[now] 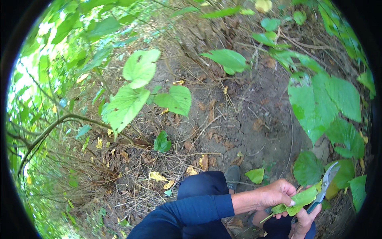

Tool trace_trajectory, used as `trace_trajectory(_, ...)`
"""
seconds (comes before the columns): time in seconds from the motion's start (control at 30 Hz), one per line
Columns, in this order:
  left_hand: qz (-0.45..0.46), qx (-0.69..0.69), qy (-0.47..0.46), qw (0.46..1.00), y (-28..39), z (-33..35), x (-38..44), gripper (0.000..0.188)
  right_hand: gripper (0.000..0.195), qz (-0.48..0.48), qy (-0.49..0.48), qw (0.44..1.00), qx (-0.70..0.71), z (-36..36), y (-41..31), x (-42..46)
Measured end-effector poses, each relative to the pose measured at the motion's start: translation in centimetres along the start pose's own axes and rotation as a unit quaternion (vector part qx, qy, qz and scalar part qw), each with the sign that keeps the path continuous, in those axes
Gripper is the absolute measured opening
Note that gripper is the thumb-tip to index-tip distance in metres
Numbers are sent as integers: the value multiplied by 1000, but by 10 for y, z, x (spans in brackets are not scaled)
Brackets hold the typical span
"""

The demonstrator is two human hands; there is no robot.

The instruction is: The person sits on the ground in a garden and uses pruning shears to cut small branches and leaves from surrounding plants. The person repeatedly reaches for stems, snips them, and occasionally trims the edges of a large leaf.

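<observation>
At the lower right, my left hand (pixel 273 195) pinches a green leaf (pixel 303 199) between thumb and fingers. The leaf looks folded or curled, and its stalk points down to the left. My right hand (pixel 303 222) is wrapped around the teal handle of a pair of pruning shears (pixel 329 174). The metal blades point up and to the right, just past the leaf's far end. Both hands are close together, and the leaf partly hides the shears' handle and some fingers. Whether the blades touch the leaf cannot be told.
Large leaves (pixel 313 101) hang at the right, above the hands. A bent woody branch (pixel 64 118) arches in from the left, near leafy shoots (pixel 126 104). Dry twigs and yellow fallen leaves (pixel 157 176) litter the bare soil (pixel 268 143). My knee (pixel 203 183) and shoe (pixel 232 174) are below.
</observation>
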State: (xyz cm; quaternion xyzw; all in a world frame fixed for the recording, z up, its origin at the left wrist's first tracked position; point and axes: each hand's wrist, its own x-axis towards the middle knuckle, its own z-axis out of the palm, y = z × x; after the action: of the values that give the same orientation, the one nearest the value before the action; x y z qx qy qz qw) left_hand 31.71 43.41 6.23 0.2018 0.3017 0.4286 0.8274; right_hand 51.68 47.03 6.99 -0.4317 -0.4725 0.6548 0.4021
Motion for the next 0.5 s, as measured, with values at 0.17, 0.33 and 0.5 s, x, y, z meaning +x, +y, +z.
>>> trace_trajectory(0.17, 11, 48, 43, 998, 4, 4, 2, 7, 66, -44, -63, 997, 4, -1, -2, 2)
trace_trajectory(0.33, 10, 113, 68, 991, 1, 6, 3, 7, 63, -29, -47, 998, 16, -5, 3, 0)
trace_trajectory(0.5, 55, 136, 76, 986, -4, 11, 0, 12, 62, -4, -92, 996, -6, -3, -1, -6)
